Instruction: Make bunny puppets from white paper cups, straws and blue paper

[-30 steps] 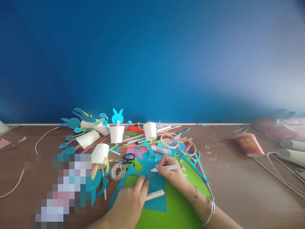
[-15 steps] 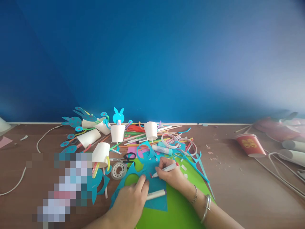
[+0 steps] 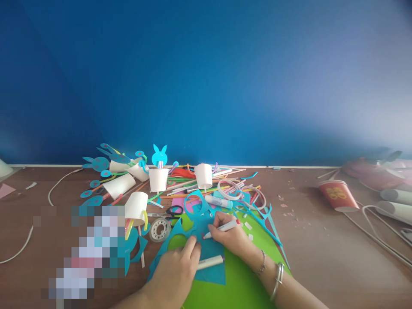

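Observation:
My right hand (image 3: 227, 231) is closed around a white felt-tip pen with red ends (image 3: 227, 226), its red tip down on a sheet of blue paper (image 3: 210, 279). On the left of that tip, my left hand (image 3: 178, 262) has its fingers bent together and pressed onto the paper. A second white felt-tip pen, purple at its end (image 3: 210, 262), sticks out from beside my left hand; whether that hand grips it is hidden. Beneath the blue paper lies a green sheet (image 3: 244, 283).
A tape roll (image 3: 160, 230) and scissors (image 3: 174, 211) lie left of the hands. Behind are a glue stick (image 3: 219, 202), drinking straws, paper rings (image 3: 230, 190) and white paper cups (image 3: 159, 180) with blue rabbit heads. A red paper cup (image 3: 337, 195) lies tilted at right, near white cables.
My right hand and the red-ended pen have shifted very slightly left, with the tip still at the blue paper. My left hand stays in place.

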Motion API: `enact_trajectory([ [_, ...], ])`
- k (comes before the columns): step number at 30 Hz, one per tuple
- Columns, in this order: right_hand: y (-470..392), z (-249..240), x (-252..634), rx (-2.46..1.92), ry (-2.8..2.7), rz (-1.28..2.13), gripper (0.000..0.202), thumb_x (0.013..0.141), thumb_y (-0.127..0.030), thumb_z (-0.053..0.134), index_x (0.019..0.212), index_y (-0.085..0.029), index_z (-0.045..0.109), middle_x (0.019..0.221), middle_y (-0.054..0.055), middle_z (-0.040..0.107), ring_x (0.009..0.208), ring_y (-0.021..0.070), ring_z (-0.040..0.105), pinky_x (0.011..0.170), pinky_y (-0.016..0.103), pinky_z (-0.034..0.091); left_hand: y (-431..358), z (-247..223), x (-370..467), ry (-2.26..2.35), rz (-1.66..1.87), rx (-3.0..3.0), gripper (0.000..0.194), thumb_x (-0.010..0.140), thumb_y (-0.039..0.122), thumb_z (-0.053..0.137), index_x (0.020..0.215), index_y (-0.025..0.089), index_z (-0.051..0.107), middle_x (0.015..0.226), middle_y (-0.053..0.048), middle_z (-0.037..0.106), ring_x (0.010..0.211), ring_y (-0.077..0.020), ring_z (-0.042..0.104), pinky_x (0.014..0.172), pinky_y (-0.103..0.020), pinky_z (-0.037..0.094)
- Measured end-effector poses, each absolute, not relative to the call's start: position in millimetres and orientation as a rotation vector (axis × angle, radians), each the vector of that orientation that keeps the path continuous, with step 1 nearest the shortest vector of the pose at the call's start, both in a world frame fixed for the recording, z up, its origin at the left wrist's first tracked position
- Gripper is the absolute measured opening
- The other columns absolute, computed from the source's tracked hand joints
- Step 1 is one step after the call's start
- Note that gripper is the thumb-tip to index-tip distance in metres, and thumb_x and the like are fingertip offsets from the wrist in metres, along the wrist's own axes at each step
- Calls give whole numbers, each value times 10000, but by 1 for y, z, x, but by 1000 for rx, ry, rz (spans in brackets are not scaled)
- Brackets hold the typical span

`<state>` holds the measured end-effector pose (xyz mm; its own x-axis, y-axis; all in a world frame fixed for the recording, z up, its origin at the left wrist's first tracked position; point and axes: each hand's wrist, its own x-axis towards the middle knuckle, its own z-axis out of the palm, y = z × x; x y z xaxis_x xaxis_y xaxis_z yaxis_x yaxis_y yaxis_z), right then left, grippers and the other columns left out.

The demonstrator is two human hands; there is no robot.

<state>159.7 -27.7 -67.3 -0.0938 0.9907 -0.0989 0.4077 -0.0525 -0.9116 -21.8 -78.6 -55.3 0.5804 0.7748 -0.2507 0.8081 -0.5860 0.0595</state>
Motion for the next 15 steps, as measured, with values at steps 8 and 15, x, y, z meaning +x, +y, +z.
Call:
enact_trajectory([
  [8,-27,-71,159,-1549,-1519,1138,243,682,-274,631,545,-218,438,471,-62,445,457,93,362,427,221,275,-77,-61,-23,1335,-297,2633,571,750,-76,431,1249,176,548,1321,-138,568,781,-207,716,614,-285,585],
  [15,-27,-72,157,-1547,-1510,1141,253,716,-295,632,566,-221,442,474,-59,455,464,101,368,439,230,281,-77,-59,-23,1327,-305,2644,594,728,-78,427,1256,169,541,1312,-134,574,778,-206,713,600,-284,580],
])
